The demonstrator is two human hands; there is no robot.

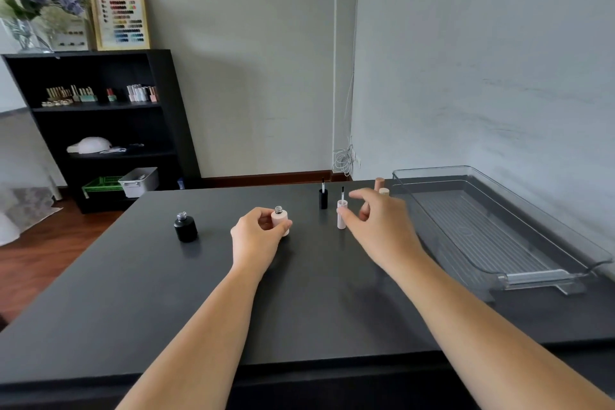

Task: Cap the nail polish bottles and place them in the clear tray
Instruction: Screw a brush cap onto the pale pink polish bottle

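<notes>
- Step in hand: capping the pink bottle (279,220). No bottle is in the clear tray (539,277) at the right of the frame yet.
- The left hand (256,236), at centre frame, grips the open pink bottle as it stands on the table (299,309).
- The right hand (379,223), fingers spread and holding nothing, is just beside the pink cap (341,216), which stands brush-up.
- The black bottle (185,228) stands open at left of centre. The black cap (323,199) stands brush-up.
- Next move: pinch the pink cap, invert it, guide the brush into the neck, then twist.

There are two uncapped nail polish bottles (185,228), two upturned brush caps (323,199), two half-hidden pale tops (379,182), and one clear tray (482,233).
</notes>
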